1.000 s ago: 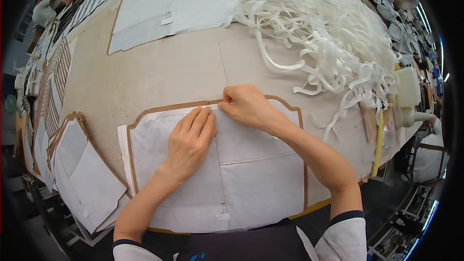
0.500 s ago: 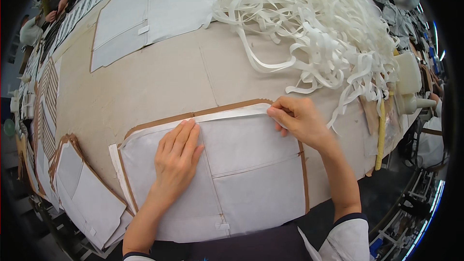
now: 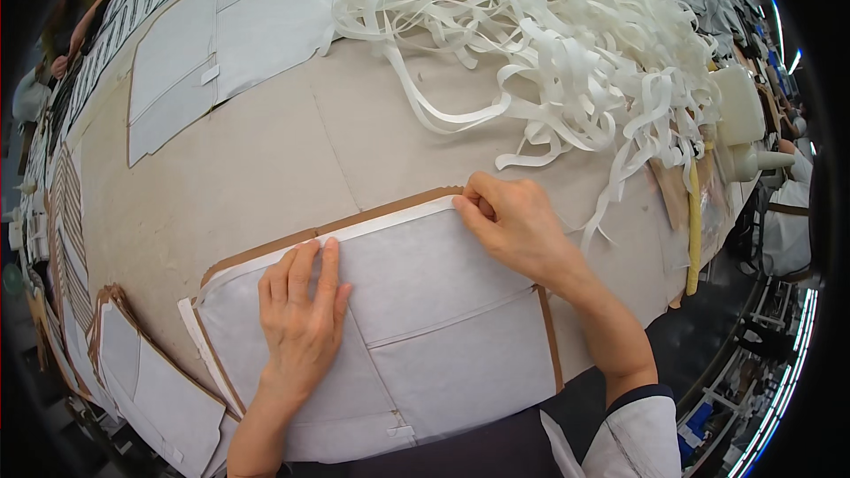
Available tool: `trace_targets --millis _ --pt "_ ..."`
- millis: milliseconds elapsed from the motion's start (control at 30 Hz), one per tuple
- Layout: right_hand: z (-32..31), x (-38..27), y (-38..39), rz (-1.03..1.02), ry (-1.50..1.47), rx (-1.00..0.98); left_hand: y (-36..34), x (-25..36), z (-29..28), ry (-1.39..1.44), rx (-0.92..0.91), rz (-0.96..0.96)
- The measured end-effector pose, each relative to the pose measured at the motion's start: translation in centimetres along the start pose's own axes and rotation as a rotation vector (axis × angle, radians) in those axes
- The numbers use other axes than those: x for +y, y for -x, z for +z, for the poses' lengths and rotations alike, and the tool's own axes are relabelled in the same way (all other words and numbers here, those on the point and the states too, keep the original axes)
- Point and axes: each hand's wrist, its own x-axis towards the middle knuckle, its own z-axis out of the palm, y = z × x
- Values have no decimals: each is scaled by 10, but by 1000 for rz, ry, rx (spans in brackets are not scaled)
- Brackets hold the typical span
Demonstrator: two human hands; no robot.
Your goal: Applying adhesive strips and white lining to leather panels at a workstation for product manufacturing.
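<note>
A pale grey-white fabric panel [image 3: 460, 367] with brown edges and stitched seams lies in front of me on the table. Along its far edge, just inside the brown border [image 3: 266, 252], runs a strip of white tape [image 3: 394, 217]. My left hand [image 3: 304, 314] rests flat on the panel, fingers stretched, its fingertips touching the tape left of the middle seam. Toward the far right corner, my right hand [image 3: 513, 221] pinches the tape, thumb against curled fingers. The pinched part is mostly hidden by those fingers.
A big tangle of white tape strips [image 3: 567, 62] covers the far right. Another panel [image 3: 270, 26] lies at the far left; stacked panels [image 3: 159, 381] sit at near left. A pale plastic bottle [image 3: 739, 106] stands at right. A person's arm [image 3: 93, 13] shows far left.
The tape now lies flatter and straighter along the panel's edge. My right hand has pressed down near the corner, and my left fingers have spread a little. The whole view has shifted slightly.
</note>
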Motion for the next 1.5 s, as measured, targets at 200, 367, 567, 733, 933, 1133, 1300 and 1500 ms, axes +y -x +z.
trace_targets --millis 200,367,567,733,933,1133,1300,1500 --pt "5 4 0 -58 15 60 -19 22 12 72 32 61" --pt "6 6 -1 -48 16 48 -48 53 32 176 62 216" --pt "3 8 13 -44 -27 97 -59 66 43 171 69 264" --pt "-5 14 44 -3 -175 195 -59 66 40 146 28 288" --pt "-4 19 43 103 -220 223 -65 72 39 121 19 259" --pt "-2 20 40 85 -202 231 -67 78 39 95 12 224" --pt "2 22 39 76 -180 243 -60 70 44 165 105 219" --pt "3 25 40 63 -169 252 -59 72 37 114 71 199"
